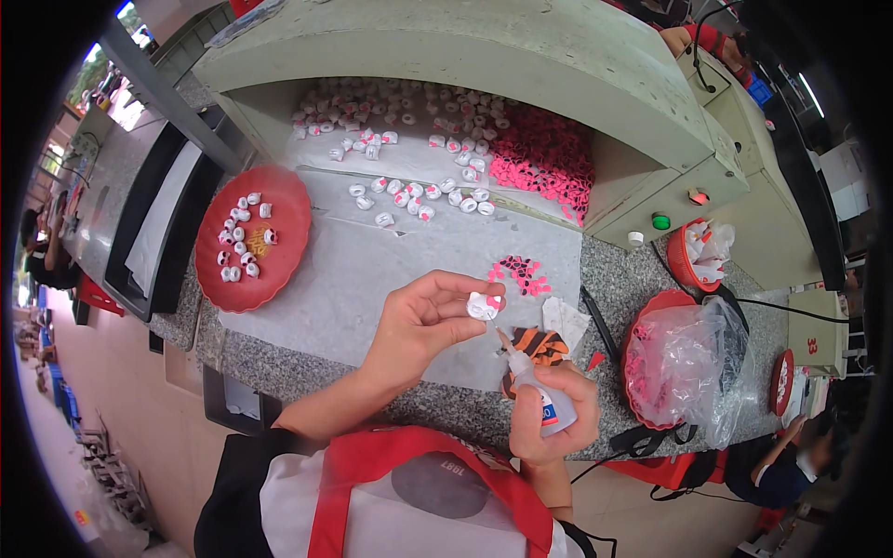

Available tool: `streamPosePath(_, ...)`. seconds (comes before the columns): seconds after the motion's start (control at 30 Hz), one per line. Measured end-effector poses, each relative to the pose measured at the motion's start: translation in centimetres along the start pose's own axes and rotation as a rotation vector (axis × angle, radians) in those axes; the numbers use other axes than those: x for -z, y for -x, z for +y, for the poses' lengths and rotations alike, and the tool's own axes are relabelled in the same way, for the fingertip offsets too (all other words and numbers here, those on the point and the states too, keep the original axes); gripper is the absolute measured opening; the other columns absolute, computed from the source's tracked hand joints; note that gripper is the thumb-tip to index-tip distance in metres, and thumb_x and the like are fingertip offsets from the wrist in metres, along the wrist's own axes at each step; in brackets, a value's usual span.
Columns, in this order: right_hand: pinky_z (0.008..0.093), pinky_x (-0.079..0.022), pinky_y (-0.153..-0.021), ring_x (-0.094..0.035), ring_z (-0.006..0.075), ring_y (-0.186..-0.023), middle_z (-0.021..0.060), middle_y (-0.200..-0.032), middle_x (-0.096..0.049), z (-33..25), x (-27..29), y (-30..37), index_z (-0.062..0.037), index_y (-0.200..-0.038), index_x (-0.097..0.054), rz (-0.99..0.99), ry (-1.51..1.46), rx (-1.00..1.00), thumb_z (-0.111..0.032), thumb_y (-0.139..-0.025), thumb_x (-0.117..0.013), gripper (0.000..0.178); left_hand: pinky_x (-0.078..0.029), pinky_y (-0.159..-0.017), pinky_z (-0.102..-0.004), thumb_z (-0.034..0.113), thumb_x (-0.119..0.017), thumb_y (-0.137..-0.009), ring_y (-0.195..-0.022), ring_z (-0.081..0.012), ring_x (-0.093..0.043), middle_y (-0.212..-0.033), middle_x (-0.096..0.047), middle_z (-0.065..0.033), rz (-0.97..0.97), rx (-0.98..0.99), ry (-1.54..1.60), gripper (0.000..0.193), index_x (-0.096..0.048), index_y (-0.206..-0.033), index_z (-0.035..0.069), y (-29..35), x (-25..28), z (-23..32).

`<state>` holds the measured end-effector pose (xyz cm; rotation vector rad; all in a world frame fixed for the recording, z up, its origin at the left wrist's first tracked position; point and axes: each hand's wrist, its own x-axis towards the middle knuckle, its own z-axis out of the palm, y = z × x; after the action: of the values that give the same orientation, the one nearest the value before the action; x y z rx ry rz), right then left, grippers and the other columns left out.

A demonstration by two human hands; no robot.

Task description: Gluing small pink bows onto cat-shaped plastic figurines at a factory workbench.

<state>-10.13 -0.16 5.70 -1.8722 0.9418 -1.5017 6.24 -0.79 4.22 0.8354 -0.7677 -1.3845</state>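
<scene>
Between the thumb and fingers of my left hand is a small white cat-head piece with a pink bow. My right hand is closed around a small squeeze bottle of pale liquid with a thin nozzle. Its tip points up at the underside of the cat head; whether they touch I cannot tell. An orange-and-black striped cloth lies just behind the bottle. Farther off, a small pile of pink and black bow pieces rests on the white sheet.
Several white heads stand on the sheet before a grey metal housing, which shelters more heads and a pink heap. A red plate of heads is at left. At right are a plastic-covered red tray and a red bin.
</scene>
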Motion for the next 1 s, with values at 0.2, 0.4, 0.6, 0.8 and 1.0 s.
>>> streamPosePath(0.2, 0.0257, -0.04, -0.044, -0.05, 0.0178, -0.048, 0.0091, -0.073, -0.059, 0.2, 0.0, -0.7, 0.002, -0.087, -0.053, -0.03, 0.06, 0.148, 0.001, -0.062, -0.062, 0.027, -0.045, -0.085, -0.0328, -0.011, -0.055, -0.072, -0.102, -0.0256, -0.054, -0.109, -0.054, -0.0194, -0.003, 0.067, 0.092, 0.033, -0.049, -0.103, -0.003, 0.0, -0.1, 0.1)
streamPosePath(0.4, 0.0242, -0.041, -0.054, -0.052, 0.0152, -0.056, 0.009, -0.068, -0.055, -0.1, 0.2, -0.7, 0.0024, -0.085, -0.052, -0.002, 0.063, 0.059, -0.002, -0.067, -0.058, 0.018, -0.045, -0.086, -0.0327, -0.011, -0.056, -0.072, -0.102, -0.0257, -0.054, -0.109, -0.054, -0.0192, 0.005, 0.085, 0.101, 0.033, -0.05, -0.103, -0.002, 0.0, 0.0, 0.3)
streamPosePath(0.6, 0.0251, -0.043, -0.054, -0.054, 0.0161, -0.057, 0.0092, -0.069, -0.057, -0.4, 0.5, -0.6, 0.0017, -0.081, -0.053, -0.031, 0.082, 0.055, -0.002, -0.067, -0.058, 0.015, -0.044, -0.086, -0.0325, -0.011, -0.056, -0.072, -0.102, -0.0258, -0.054, -0.109, -0.054, -0.0192, -0.002, 0.073, 0.099, 0.033, -0.05, -0.103, -0.002, 0.1, 0.1, 0.2)
streamPosePath(0.8, 0.0248, -0.044, -0.055, -0.057, 0.0163, -0.059, 0.0096, -0.069, -0.058, -0.9, 0.3, -0.6, 0.0022, -0.082, -0.055, -0.053, 0.096, 0.004, -0.007, -0.069, -0.06, 0.017, -0.044, -0.086, -0.0332, -0.011, -0.056, -0.072, -0.102, -0.0259, -0.054, -0.109, -0.054, -0.0191, -0.009, 0.074, 0.105, 0.033, -0.05, -0.103, -0.002, 0.1, 0.2, 0.1)
streamPosePath(1.0, 0.0231, -0.044, -0.054, -0.057, 0.015, -0.061, 0.009, -0.069, -0.059, 1.8, 0.5, -1.4, 0.0034, -0.083, -0.055, 0.179, -0.225, -0.715, -0.014, -0.071, -0.06, 0.022, -0.044, -0.086, -0.0312, -0.011, -0.055, -0.073, -0.099, -0.0236, -0.056, -0.107, -0.056, -0.0175, 0.102, 0.047, -0.064, 0.031, -0.05, -0.103, -0.002, -0.1, 2.4, -0.8)
